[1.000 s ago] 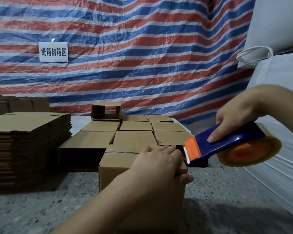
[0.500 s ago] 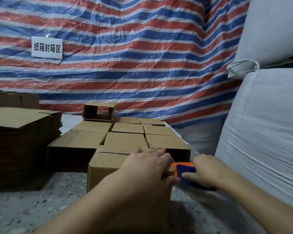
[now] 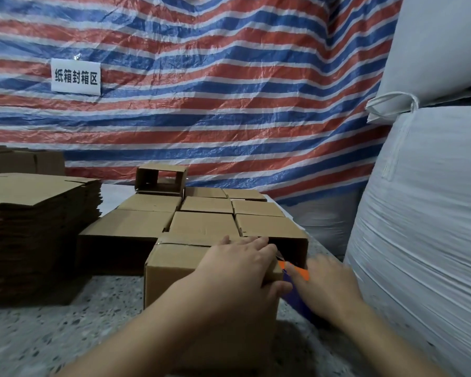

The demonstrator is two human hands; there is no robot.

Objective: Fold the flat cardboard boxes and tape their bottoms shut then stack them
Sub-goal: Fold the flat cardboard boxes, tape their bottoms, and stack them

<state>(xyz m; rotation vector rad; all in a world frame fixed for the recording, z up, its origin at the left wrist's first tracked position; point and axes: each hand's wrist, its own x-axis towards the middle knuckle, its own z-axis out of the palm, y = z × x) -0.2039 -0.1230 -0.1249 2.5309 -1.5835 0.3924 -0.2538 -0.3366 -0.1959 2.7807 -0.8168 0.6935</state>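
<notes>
Crinkled plastic tarpaulin backdrop (image 3: 201, 91): red, blue and white horizontal stripes. White rectangular paper sign (image 3: 76, 77), upper left: black characters. Plain brown cardboard boxes (image 3: 204, 224), centre. Tape dispenser (image 3: 294, 278), lower right: orange and dark blue (mostly hidden). Woven white bulk sacks (image 3: 424, 213), right. Speckled grey floor (image 3: 52, 330).

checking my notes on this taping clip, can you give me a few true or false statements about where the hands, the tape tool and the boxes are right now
1. The left hand rests on top of the nearest brown cardboard box. True.
2. The right hand is raised high in the air. False: it is low at the box's right side, on the blue and orange tape dispenser.
3. A tall stack of flat cardboard sheets stands to the left. True.
4. The white sign with black characters lies on the speckled floor. False: it hangs on the red, white and blue striped tarp.
</notes>
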